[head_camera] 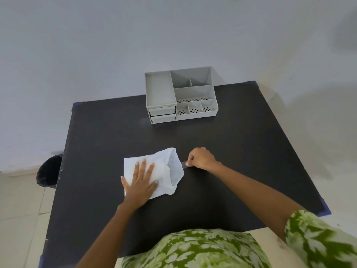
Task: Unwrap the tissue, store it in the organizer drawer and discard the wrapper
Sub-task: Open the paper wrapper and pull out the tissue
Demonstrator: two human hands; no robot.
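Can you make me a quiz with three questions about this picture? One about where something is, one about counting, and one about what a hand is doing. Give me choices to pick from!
1. Where is the black bin?
A. On the floor, left of the table
B. On top of the table
C. Inside the organizer

2. How many drawers does the grey organizer have at its front left?
A. Five
B. Two
C. None

3. What is the left hand doing?
A. Pulling a drawer open
B. Hanging off the table
C. Pressing flat on the tissue pack

Answers:
1 A, the bin stands on the tiles beside the table's left edge.
2 B, two drawer fronts sit stacked, both closed.
3 C, its fingers are spread on the white pack while the right hand pinches a clear strip at the wrapper's open end.
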